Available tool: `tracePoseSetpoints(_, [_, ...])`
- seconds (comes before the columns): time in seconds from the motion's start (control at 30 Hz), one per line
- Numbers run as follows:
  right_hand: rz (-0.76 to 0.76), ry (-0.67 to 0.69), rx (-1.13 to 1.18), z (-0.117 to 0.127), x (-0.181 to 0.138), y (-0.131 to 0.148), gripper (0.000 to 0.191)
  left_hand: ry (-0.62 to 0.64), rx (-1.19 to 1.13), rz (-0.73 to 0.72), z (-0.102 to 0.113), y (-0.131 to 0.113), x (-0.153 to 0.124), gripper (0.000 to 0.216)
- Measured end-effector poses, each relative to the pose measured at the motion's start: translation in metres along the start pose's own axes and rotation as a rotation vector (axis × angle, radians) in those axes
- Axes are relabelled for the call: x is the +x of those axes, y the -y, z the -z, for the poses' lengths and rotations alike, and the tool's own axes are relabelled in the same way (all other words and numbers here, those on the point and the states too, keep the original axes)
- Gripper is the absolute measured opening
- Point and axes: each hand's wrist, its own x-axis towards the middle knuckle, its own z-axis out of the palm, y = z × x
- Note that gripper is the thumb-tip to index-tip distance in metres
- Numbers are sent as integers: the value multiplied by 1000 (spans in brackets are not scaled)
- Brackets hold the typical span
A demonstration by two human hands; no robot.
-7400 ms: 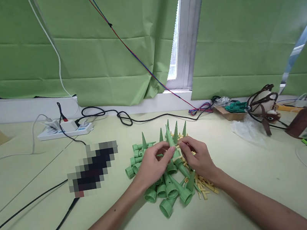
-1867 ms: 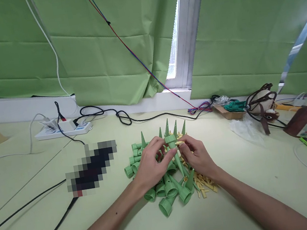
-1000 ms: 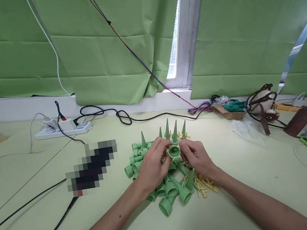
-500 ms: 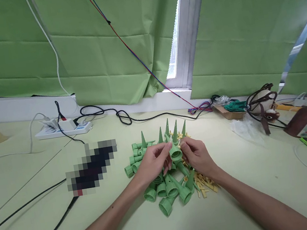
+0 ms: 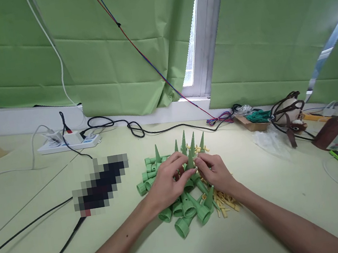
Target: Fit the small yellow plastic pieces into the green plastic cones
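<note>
Between the thumb and fingers of my left hand is a green plastic watering spike, its pointed end up. My right hand is closed in a pinch against the spike's right side; what its fingertips hold is too small and hidden to make out. Below and left of my hands lies a pile of green spikes with round open sockets, partly covered by my left hand. Several more spikes stand upright behind my hands. Small yellow plastic pieces lie in a heap beneath my right wrist.
A white power strip and black cable lie along the back of the table. At left is a blurred dark object with a cable. A cardboard box, clear plastic bag and brown case sit at right.
The held spike has turned from socket toward me to point up. My left hand has shifted its fingers around it, while my right hand stays close beside it.
</note>
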Motion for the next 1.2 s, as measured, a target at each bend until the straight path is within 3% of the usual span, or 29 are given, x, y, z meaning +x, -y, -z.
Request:
tracePoseSetpoints(0.1, [1, -10, -14, -1, 1, 1, 43, 20, 33, -64, -1, 4, -2, 8])
tracePoseSetpoints(0.27, [-5, -14, -2, -3, 1, 2, 46, 52, 118, -242, -3, 9, -5, 24])
tracePoseSetpoints(0.4, [-21, -16, 22, -3, 0, 1, 45, 22, 197, -274, -5, 11, -4, 30])
tracePoseSetpoints(0.63, [-50, -62, -14, -1, -1, 3, 44, -102, 165, -151, -6, 9, -3, 30])
tracePoseSetpoints(0.8, [-81, -123, 37, -1, 1, 2, 42, -203, 109, -8, -3, 1, 1, 11])
tracePoseSetpoints(0.83, [-85, -131, 53, -1, 1, 2, 42, -183, 97, 24, -2, 0, 2, 9])
tracePoseSetpoints(1.0, [-66, -102, 68, 0, 0, 1, 41, -27, 34, 169, 1, -8, 5, 39])
tracePoseSetpoints(1.2, [-42, -59, 100, 1, 0, 2, 38, 11, 31, 161, 1, -8, 4, 31])
